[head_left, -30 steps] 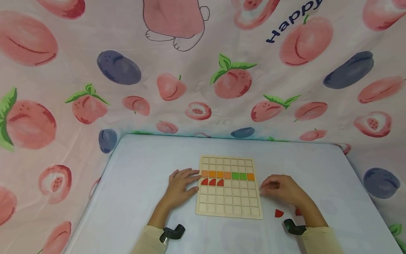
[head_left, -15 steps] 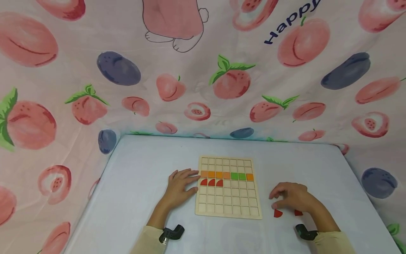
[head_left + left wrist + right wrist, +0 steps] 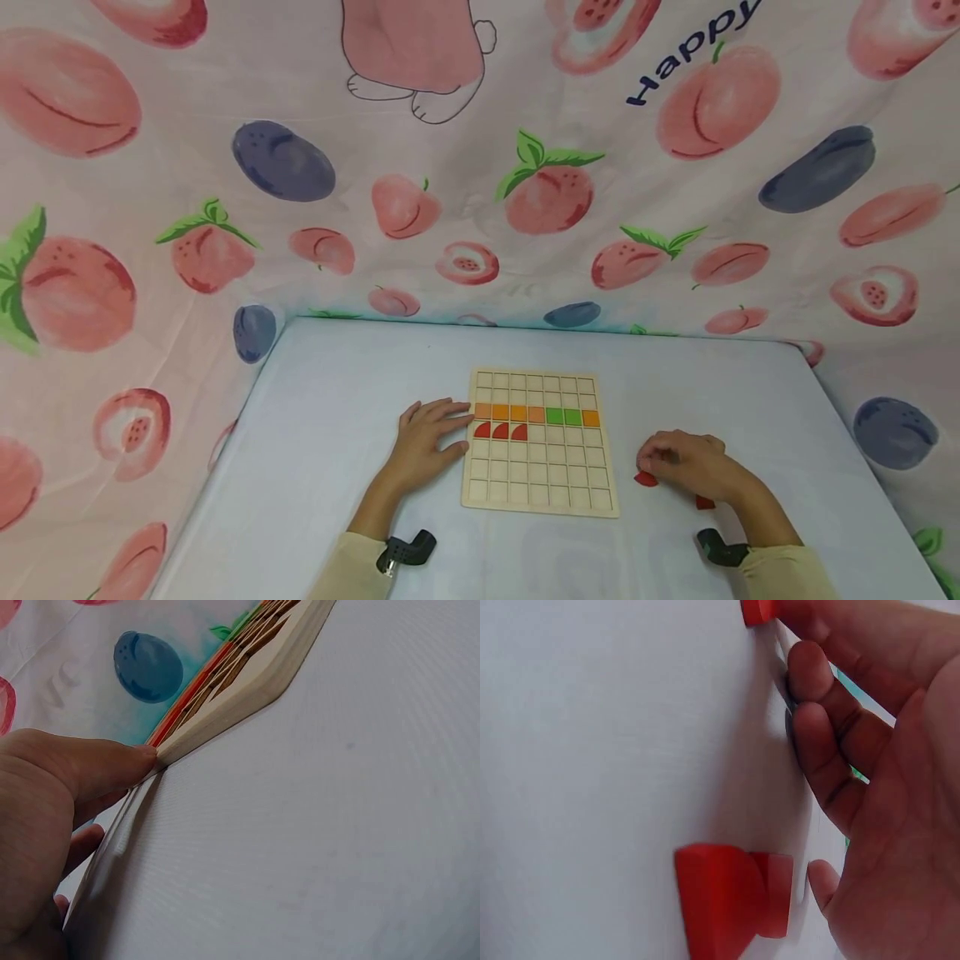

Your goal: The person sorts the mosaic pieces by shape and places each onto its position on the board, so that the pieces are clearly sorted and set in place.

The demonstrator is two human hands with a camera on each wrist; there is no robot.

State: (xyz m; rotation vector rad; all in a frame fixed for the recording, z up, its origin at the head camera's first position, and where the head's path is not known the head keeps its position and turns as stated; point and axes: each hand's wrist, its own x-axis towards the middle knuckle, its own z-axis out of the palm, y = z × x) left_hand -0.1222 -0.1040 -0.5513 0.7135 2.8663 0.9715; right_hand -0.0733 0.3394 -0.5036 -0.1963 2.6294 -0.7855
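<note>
A wooden grid board [image 3: 540, 508] lies flat on the white table. Its third row carries orange and green squares [image 3: 563, 416], and three red quarter-circle pieces [image 3: 501, 431] fill the left end of the row below. My left hand [image 3: 429, 442] rests at the board's left edge with fingers spread; in the left wrist view the thumb [image 3: 112, 761] touches the rim. Right of the board, my right hand [image 3: 686, 462] pinches a red quarter-circle piece [image 3: 646, 479] at the table surface. Another red piece [image 3: 705, 502] lies under that wrist; the right wrist view shows red blocks [image 3: 716, 900] there.
The white table [image 3: 337, 375] runs back to a hanging cloth [image 3: 465, 150] printed with fruit. A dark strap-on device [image 3: 408, 550] sits on my left wrist and a similar device [image 3: 722, 548] on my right.
My right hand moved right, away from the board, and took hold of a loose red quarter-circle piece, which shifted slightly up and left. My left hand stayed in place.
</note>
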